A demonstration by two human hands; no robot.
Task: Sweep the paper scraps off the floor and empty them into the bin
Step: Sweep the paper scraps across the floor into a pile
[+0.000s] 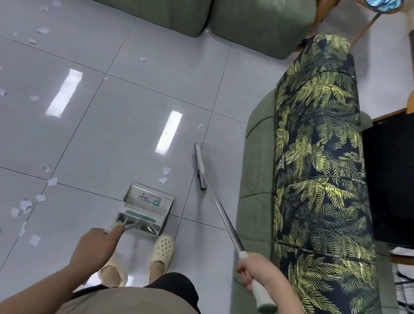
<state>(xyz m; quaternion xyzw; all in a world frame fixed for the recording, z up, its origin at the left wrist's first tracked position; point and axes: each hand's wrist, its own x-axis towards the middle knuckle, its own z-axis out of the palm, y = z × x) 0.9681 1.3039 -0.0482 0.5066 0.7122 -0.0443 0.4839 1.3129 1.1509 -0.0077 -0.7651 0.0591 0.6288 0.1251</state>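
The broom is gripped at its white handle end by the curled fingers of the right hand; its head rests on the floor well ahead of them. The dustpan handle is held by the left hand, fingers wrapped round it, with the pan standing on the floor just ahead. Two paper scraps lie between pan and broom head; most scraps are scattered far left of the left fingers. A green sofa is seen right of the broom.
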